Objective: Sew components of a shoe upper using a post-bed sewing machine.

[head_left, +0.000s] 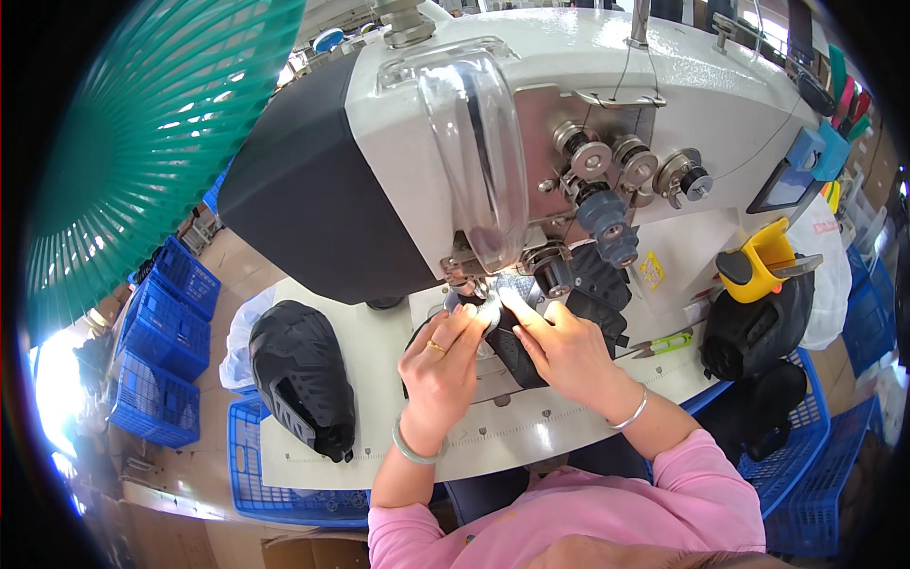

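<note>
Both my hands are at the needle area of a grey-white sewing machine. Between them lies a black shoe upper, partly hidden by my fingers and the machine head. My left hand, with a ring on one finger, pinches a pale grey edge of the work close beside the presser foot. From the other side, my right hand presses its fingers together on the upper, index finger stretched toward the needle. The exact stitching point is covered by fingertips and machine parts.
Another black upper rests left on the white table; more dark uppers sit right. Green thread snips and a yellow holder lie right. Blue baskets flank the table; a green fan stands left.
</note>
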A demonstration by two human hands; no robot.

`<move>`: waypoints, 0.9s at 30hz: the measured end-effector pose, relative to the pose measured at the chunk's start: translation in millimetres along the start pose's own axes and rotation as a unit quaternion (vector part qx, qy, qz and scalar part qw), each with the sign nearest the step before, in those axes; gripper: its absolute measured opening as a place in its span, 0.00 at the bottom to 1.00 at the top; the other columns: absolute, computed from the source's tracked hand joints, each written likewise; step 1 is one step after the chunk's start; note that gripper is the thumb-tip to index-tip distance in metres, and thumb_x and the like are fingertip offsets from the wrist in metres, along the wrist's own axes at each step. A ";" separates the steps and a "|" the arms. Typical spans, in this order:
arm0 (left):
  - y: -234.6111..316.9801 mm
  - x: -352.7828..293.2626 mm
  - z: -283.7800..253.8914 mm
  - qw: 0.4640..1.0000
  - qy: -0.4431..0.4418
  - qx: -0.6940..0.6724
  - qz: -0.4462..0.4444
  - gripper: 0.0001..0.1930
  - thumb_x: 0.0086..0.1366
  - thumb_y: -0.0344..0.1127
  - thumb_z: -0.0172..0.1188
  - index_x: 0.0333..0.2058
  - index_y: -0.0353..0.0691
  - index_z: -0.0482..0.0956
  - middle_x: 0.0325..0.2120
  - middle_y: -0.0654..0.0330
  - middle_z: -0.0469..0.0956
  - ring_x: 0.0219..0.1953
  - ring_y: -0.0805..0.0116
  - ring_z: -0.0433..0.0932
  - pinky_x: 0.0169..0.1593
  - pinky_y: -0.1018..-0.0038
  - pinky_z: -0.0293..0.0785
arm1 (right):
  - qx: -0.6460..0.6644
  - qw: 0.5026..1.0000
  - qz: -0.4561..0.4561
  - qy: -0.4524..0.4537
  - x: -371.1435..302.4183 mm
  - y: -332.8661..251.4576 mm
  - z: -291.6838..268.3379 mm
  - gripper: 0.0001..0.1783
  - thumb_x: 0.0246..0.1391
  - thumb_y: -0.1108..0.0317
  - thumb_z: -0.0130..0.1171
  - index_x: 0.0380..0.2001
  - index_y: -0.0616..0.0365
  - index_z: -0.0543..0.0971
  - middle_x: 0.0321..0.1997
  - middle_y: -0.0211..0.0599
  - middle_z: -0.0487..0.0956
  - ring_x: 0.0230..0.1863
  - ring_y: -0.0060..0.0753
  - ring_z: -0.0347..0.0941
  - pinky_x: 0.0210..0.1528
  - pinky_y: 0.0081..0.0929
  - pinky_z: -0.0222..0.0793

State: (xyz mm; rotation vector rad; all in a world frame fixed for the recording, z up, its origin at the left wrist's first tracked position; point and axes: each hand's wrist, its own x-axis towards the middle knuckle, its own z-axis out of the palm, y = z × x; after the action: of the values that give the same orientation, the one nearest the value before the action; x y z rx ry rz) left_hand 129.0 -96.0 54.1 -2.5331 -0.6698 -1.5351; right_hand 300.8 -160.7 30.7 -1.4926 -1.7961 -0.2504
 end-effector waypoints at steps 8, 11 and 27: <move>-11.4 2.2 3.7 1.000 -0.004 -0.006 0.026 0.14 0.46 0.17 0.64 0.34 0.35 0.84 0.36 0.59 0.80 0.36 0.58 0.82 0.38 0.70 0.81 | 0.008 1.000 0.013 0.020 2.2 -3.9 7.2 0.23 0.58 0.65 0.59 0.58 0.55 0.74 0.25 0.40 0.70 0.20 0.40 0.70 0.23 0.35 0.68; -19.1 3.3 4.6 0.999 0.004 -0.022 0.040 0.14 0.46 0.17 0.65 0.34 0.36 0.85 0.36 0.60 0.81 0.35 0.60 0.83 0.37 0.71 0.81 | 0.015 1.000 0.011 0.014 3.4 -3.4 5.5 0.24 0.59 0.64 0.59 0.58 0.55 0.74 0.26 0.41 0.71 0.21 0.42 0.71 0.24 0.36 0.69; -24.6 7.1 1.9 0.995 -0.001 -0.097 -0.008 0.11 0.47 0.19 0.67 0.32 0.36 0.85 0.32 0.58 0.83 0.34 0.60 0.83 0.37 0.73 0.80 | -0.062 0.998 0.018 -0.003 5.6 -8.8 8.8 0.24 0.60 0.62 0.57 0.59 0.54 0.73 0.23 0.38 0.68 0.16 0.40 0.69 0.19 0.35 0.67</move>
State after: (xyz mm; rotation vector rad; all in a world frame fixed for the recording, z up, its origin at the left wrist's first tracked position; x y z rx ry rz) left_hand 123.0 -71.0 56.0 -2.6741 -0.5686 -1.6790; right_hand 289.0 -153.8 31.1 -1.6126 -1.7840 -0.3462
